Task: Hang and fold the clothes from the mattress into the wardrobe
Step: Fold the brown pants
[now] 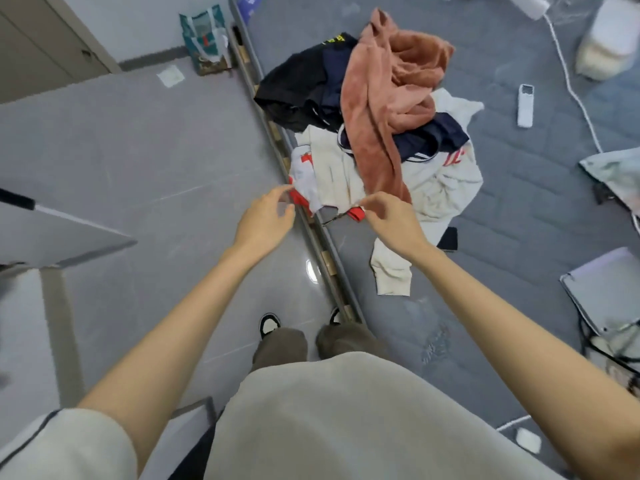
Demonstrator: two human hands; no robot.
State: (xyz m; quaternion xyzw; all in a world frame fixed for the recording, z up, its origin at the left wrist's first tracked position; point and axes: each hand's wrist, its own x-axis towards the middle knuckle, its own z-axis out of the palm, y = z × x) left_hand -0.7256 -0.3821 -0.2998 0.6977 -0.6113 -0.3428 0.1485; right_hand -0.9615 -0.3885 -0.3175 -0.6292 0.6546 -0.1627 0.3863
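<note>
Grey mattress, left hand, right hand, each grip pinching white-red garment, lettering unreadable

Yellow print on black crumpled garment, far end of pile: letters there, too small and creased, unreadable. Red lettering on cream sweatshirt, half tucked under navy cloth: slanted strokes only, no word made out. Red block on white garment at edge of grey mattress: maybe part of letter or numeral, folded, cannot tell. White marks on blue panel at top edge: blurred. Teal-green printed bag on floor: pattern, no legible text.
</note>
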